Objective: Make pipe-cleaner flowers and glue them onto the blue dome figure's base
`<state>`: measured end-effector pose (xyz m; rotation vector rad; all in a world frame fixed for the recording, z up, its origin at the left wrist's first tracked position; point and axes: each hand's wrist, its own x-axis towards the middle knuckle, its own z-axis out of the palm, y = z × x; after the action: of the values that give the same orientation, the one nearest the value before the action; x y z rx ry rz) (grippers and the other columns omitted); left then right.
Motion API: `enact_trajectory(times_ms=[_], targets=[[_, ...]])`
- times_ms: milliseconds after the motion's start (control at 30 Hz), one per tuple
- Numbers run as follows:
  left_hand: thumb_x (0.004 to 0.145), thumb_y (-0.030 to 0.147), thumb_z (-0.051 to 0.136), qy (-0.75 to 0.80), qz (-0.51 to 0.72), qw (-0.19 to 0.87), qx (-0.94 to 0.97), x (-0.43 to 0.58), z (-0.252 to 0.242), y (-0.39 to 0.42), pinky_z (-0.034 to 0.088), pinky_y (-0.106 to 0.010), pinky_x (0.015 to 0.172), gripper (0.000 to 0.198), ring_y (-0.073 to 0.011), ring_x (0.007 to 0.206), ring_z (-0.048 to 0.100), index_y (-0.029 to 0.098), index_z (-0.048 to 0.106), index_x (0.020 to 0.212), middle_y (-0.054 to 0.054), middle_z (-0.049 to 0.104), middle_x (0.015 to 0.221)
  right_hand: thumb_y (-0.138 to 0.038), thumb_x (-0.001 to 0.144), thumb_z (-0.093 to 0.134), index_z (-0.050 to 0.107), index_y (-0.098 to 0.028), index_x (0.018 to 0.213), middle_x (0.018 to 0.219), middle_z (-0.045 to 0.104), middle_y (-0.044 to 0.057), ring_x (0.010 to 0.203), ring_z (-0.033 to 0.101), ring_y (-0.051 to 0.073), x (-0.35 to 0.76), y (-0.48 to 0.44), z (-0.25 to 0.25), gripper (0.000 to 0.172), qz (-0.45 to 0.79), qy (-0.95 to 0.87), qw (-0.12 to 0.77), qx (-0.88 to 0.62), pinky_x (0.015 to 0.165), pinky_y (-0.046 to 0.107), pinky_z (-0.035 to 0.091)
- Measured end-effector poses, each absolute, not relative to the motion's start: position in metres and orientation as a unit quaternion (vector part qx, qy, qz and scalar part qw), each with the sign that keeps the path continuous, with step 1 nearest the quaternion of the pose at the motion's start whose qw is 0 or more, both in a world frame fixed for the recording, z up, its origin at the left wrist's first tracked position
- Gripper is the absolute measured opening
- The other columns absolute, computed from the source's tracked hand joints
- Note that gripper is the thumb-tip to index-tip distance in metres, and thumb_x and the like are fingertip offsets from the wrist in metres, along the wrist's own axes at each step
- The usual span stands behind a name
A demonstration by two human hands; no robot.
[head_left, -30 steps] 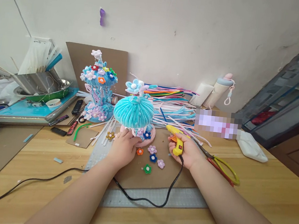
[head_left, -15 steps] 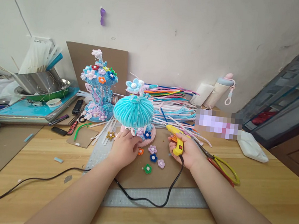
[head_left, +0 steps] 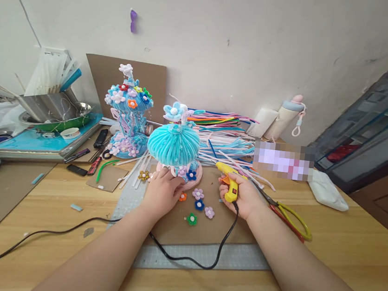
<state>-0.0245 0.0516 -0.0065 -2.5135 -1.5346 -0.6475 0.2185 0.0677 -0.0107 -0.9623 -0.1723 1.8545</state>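
A pipe-cleaner ornament [head_left: 173, 147] with a ribbed turquoise canopy, a flower on top and a pink round base stands upright before me. My left hand [head_left: 162, 189] is at the front of this base, fingers curled over it beneath the canopy. Its fingertips are partly hidden, so any small piece under them does not show. In my right hand [head_left: 240, 195] is a yellow hot glue gun [head_left: 232, 190], its nozzle pointing up and left, apart from the ornament. Several small fuzzy flowers, among them a green flower [head_left: 191, 219] and a lilac flower [head_left: 209, 212], lie between my hands.
Behind stand a second, flower-covered ornament [head_left: 129, 100] and loose pipe cleaners [head_left: 229, 142]. Scissors [head_left: 291, 217] lie right of my right hand. The glue gun's black cord [head_left: 198, 262] loops across the cardboard and cutting mat [head_left: 237, 258]. A metal pot [head_left: 49, 105] is at left.
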Motion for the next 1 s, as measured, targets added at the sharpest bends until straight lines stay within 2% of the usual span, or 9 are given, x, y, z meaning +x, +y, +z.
enact_trajectory(times_ms=[1000], targets=[[0.083,0.028,0.055,-0.498,-0.223,0.079,-0.834,-0.0246,-0.0085,0.0511,0.041,-0.039,0.078,0.014,-0.0262,0.091,0.049,0.025,0.067,0.089,-0.007,0.062,0.088,-0.022,0.082,0.051,0.056,-0.012,0.083,0.061,0.058,0.004,0.043,0.050,0.008,0.2147,0.0671,-0.0086,0.012,0.771,-0.059,0.495,-0.397,0.036,0.017,0.044]])
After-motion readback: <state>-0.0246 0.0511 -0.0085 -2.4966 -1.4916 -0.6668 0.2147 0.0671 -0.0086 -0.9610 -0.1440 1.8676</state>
